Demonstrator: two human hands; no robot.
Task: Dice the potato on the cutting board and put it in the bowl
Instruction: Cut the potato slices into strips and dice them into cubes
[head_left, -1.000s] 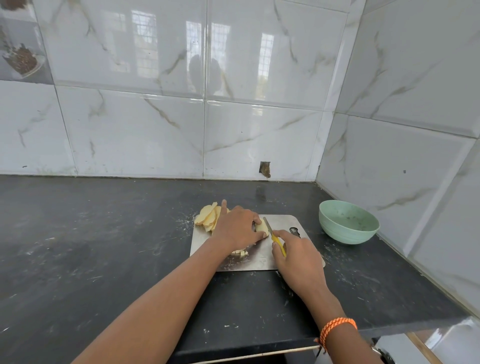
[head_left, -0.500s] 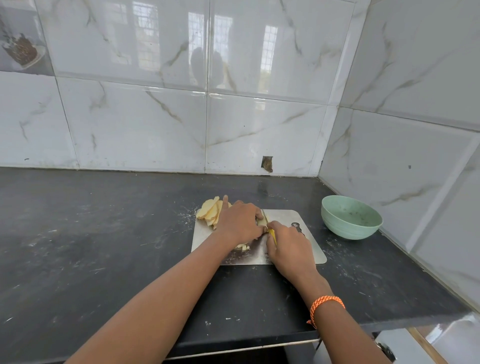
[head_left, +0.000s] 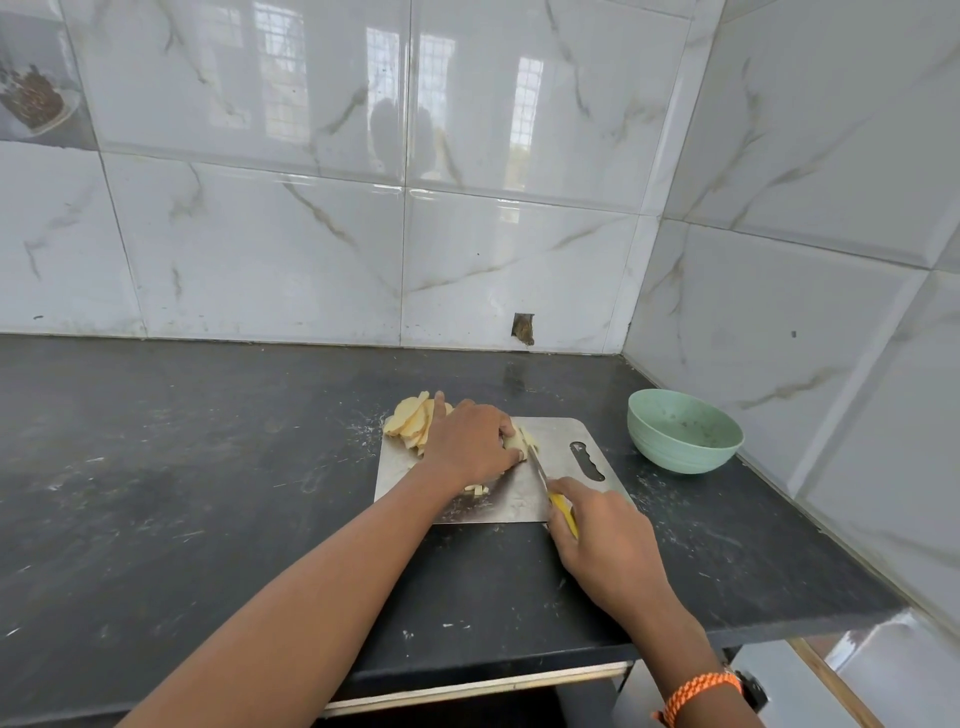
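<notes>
A steel cutting board (head_left: 561, 439) lies on the dark counter. My left hand (head_left: 470, 441) curls over a small stack of potato slices (head_left: 515, 442) and holds it down on the board. My right hand (head_left: 605, 540) grips the yellow handle of a knife (head_left: 540, 473); the blade points away from me, its tip beside the held potato. A pile of potato slices (head_left: 410, 421) rests at the board's far left corner. A few small cut pieces (head_left: 477, 489) lie under my left wrist. The green bowl (head_left: 684, 430) stands to the right of the board.
The black counter (head_left: 182, 467) runs to a tiled back wall and a tiled right wall, which meet in a corner behind the bowl. The counter's front edge is close below my forearms. An orange woven band circles my right wrist (head_left: 698, 688).
My right hand has drawn back toward me with the knife, so the blade now shows beside the potato. My left hand stays on the potato stack.
</notes>
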